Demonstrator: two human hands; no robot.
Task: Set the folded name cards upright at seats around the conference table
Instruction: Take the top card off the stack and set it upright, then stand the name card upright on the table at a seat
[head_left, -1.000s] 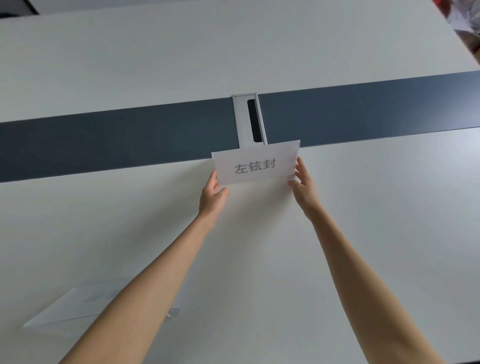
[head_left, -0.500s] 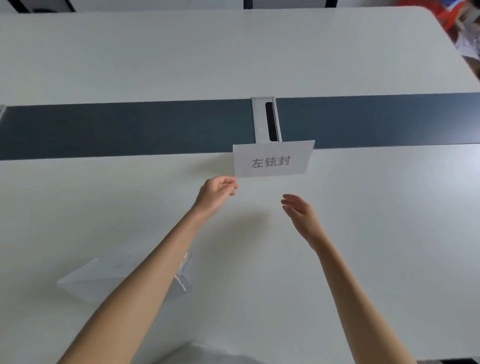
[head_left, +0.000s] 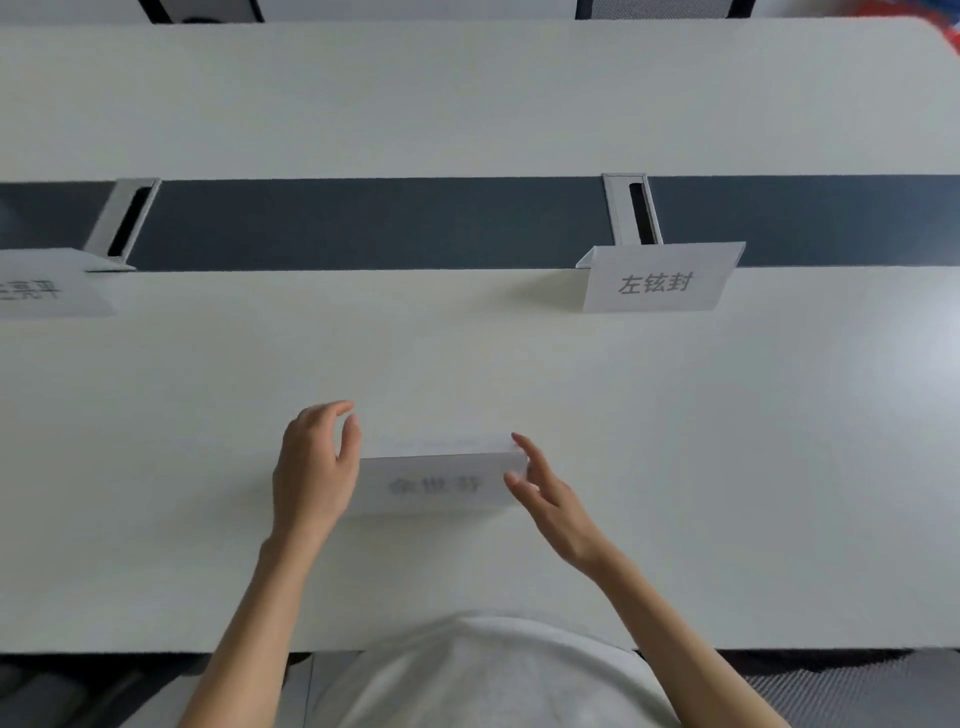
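A folded white name card (head_left: 439, 480) with blurred grey characters stands like a tent on the white table (head_left: 727, 441), close to the near edge. My left hand (head_left: 317, 467) is at its left end, fingers curled and apart. At the card's right end my right hand (head_left: 545, 493) has its fingers spread, the tips at or just off the paper. Whether either hand grips the card is unclear. A second name card (head_left: 657, 280) stands upright farther away at the right, beside the dark centre strip. A third card (head_left: 47, 286) stands at the far left, cut by the frame.
A dark grey strip (head_left: 363, 223) runs across the middle of the table, with two silver cable slots (head_left: 634, 210) (head_left: 127, 221) set in it. Chair backs show beyond the far edge. My white shirt fills the bottom of the view.
Both hands let go of the far right card, which stays upright. They drew back toward me and now flank another card near the table's near edge. The view pulled back and shifted left.
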